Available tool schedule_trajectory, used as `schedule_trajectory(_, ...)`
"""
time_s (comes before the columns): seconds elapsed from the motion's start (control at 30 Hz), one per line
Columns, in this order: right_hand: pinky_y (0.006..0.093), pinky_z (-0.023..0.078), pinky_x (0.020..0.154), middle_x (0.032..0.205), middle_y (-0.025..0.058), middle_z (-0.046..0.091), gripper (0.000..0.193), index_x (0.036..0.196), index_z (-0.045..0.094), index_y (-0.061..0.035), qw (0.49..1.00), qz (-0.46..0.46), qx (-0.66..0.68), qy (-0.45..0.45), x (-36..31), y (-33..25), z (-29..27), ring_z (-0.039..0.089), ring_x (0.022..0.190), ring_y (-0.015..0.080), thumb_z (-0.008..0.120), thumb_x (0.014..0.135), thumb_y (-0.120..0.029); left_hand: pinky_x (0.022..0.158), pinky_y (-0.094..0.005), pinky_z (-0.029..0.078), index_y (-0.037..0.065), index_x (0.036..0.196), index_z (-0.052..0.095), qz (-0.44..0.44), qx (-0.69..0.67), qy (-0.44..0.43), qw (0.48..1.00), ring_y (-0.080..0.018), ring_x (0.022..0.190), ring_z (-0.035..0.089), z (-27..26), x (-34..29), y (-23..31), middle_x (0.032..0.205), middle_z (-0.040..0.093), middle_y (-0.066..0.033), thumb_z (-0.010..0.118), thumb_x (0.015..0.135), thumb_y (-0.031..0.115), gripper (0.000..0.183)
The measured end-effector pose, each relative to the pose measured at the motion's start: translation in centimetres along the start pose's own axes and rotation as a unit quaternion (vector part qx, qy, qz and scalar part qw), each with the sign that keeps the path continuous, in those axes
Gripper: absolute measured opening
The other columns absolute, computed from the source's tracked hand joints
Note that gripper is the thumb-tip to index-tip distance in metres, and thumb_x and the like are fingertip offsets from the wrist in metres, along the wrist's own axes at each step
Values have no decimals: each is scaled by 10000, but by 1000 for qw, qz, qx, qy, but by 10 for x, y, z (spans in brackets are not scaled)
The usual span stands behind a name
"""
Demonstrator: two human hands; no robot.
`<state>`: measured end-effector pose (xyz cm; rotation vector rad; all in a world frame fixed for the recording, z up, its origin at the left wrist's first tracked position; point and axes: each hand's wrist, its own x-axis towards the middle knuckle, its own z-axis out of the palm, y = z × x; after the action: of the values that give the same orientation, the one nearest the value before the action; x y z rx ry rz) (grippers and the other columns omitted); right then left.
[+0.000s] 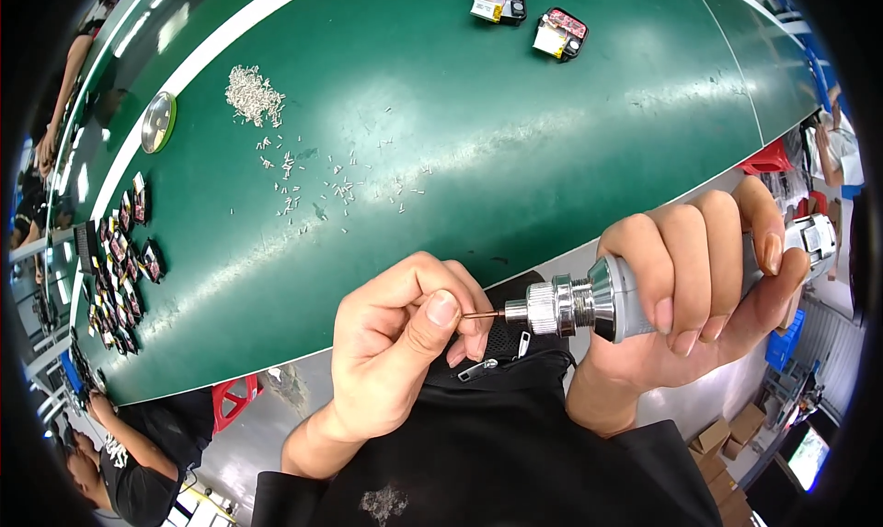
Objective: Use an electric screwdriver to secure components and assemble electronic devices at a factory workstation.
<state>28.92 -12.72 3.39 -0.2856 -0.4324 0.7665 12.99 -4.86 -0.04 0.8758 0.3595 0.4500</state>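
My right hand point(685, 269) is wrapped round the grey body of an electric screwdriver point(556, 306) with a ridged chrome collar. It lies nearly level above my lap, its nose pointing left. A thin copper-coloured bit point(482, 315) sticks out of the nose. The thumb and forefinger of my left hand point(391, 343) pinch the end of that bit, so its tip is hidden. Both hands are just off the near edge of the green table point(478, 141).
A heap of tiny silvery pieces, perhaps screws point(253, 95), lies on the table, with more scattered nearer. Left of it is a round green-rimmed dish point(159, 122). Small black devices point(120, 260) crowd the left edge; another open device point(560, 35) lies at the back. A co-worker point(138, 453) sits lower left.
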Motion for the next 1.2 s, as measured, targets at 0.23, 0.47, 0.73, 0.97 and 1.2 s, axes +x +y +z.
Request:
schedule_trajectory(0.23, 258, 395, 510, 507, -7, 410, 192, 857, 483, -72, 1000, 2, -7, -9, 0, -4, -9, 422, 407, 100, 507, 947, -239, 542, -239, 419, -29, 788, 531, 119, 276, 41, 953, -116, 599, 511, 7, 4, -3, 706, 579, -91, 531, 891, -26, 103)
schedule_trajectory(0.47, 259, 386, 501, 510, -10, 405, 201, 867, 487, -61, 998, -36, 32, 44, -2, -8, -22, 418, 426, 95, 486, 963, -237, 516, -237, 425, -30, 772, 538, 111, 307, 53, 944, -125, 571, 526, 16, 11, -11, 672, 581, -76, 551, 868, -55, 100)
schedule_trajectory(0.73, 262, 380, 509, 517, -12, 403, 231, 891, 500, -44, 997, -59, 41, 32, -2, -23, -32, 413, 434, 93, 453, 979, -253, 530, -241, 441, -32, 773, 533, 112, 326, 15, 938, -130, 581, 542, 29, 22, -16, 681, 583, -78, 537, 881, -49, 109)
schedule_trajectory(0.97, 272, 375, 501, 535, -35, 388, 204, 913, 471, -116, 995, -82, 26, 59, -5, -40, -43, 388, 425, 86, 385, 995, -282, 652, -358, 480, -46, 965, 581, 129, 493, -96, 855, -290, 723, 582, 38, 49, 6, 824, 602, -149, 606, 866, 122, 196)
schedule_trajectory(1.2, 260, 364, 485, 511, -34, 362, 176, 869, 454, -104, 982, -128, -11, 140, -8, -68, -55, 369, 415, 77, 433, 980, -238, 850, -391, 447, -20, 1087, 541, 320, 711, -139, 610, -323, 1007, 515, 40, 156, 32, 1100, 540, -134, 710, 718, 19, 407)
